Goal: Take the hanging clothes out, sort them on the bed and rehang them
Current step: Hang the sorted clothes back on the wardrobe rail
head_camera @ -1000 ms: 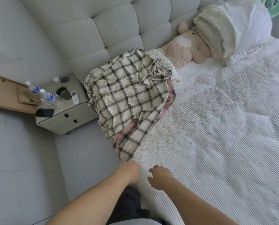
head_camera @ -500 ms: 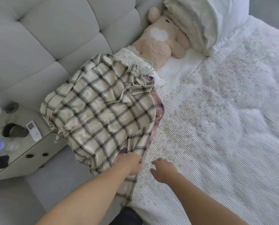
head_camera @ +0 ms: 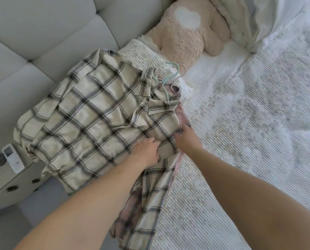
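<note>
1. Pink plaid shirt [head_camera: 184,116] is mostly hidden under the cream plaid shirt [head_camera: 96,127]; only its edge and hem show.
2. Mint hanger [head_camera: 166,82] is half buried in the collar, hook free. A second pale hanger beside it is hard to make out.
3. Left hand [head_camera: 146,152] lies palm down on the cream shirt, fingers loosely bent; cannot tell if it grips.
4. Right hand [head_camera: 187,138] is at the shirt's right edge, fingertips on fabric; grip unclear.
5. Both shirts lie at the bed's left side, on the ribbed white bedspread [head_camera: 240,141], hanging over onto the nightstand [head_camera: 15,184].
6. Fuzzy beige plush bear [head_camera: 184,35] is cut off at the top; a remote [head_camera: 13,157] sits on the nightstand.
</note>
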